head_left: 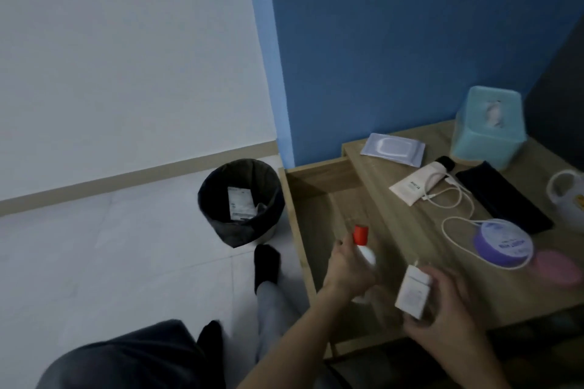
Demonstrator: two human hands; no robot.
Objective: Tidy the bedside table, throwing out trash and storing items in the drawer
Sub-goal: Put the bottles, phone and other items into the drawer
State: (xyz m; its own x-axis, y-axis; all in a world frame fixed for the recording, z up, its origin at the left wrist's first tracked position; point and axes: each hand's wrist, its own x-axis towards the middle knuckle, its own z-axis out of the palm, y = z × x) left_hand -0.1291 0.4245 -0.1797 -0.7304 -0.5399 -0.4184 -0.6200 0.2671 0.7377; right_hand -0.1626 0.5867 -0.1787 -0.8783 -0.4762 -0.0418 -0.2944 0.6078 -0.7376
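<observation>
Both hands full over the open drawer (pixel 319 208)
Left hand (pixel 347 265) grips a red-capped white bottle (pixel 368 254) above the drawer; right hand (pixel 448 322), just beside it, holds a white charger plug (pixel 412 292) at the bedside table's (pixel 410 230) edge.

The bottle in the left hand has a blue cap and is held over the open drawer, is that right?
Not quite. The head view shows the cap is red, not blue. The rest holds: the left hand grips the bottle over the open drawer.
</observation>
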